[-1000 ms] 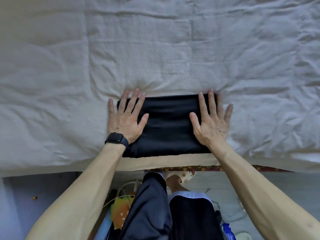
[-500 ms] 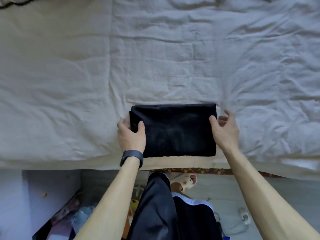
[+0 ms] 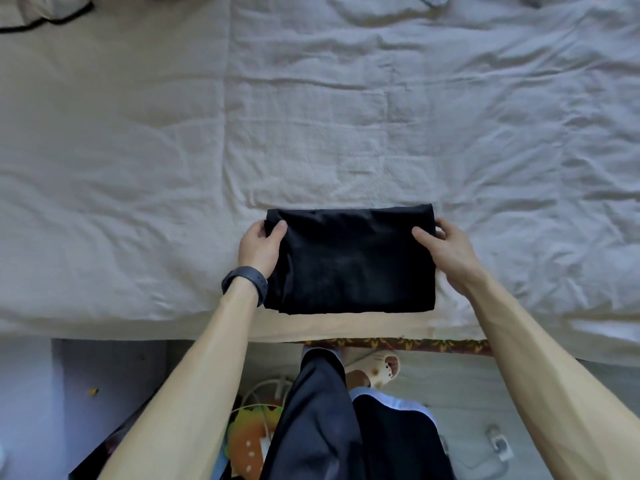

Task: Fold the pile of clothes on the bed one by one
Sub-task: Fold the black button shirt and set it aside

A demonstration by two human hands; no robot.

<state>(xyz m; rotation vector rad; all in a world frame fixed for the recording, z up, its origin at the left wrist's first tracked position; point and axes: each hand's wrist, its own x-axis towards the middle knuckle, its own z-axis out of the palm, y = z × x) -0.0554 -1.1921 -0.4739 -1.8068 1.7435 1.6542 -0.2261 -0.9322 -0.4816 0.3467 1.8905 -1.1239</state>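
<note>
A black garment, folded into a neat rectangle, lies on the bed close to its near edge. My left hand grips the garment's left side, thumb on top and fingers tucked underneath. On the opposite side my right hand holds the right edge the same way, thumb on top. A dark watch sits on my left wrist.
The bed's wrinkled pale sheet stretches away beyond the garment. At the far left corner lies a light cloth with black trim, and a bluish cloth shows at the top edge. Below the bed edge are my legs, a sandal and floor clutter.
Both hands went from lying flat on the garment to gripping its left and right sides. The view shifted, showing more of the far bed.
</note>
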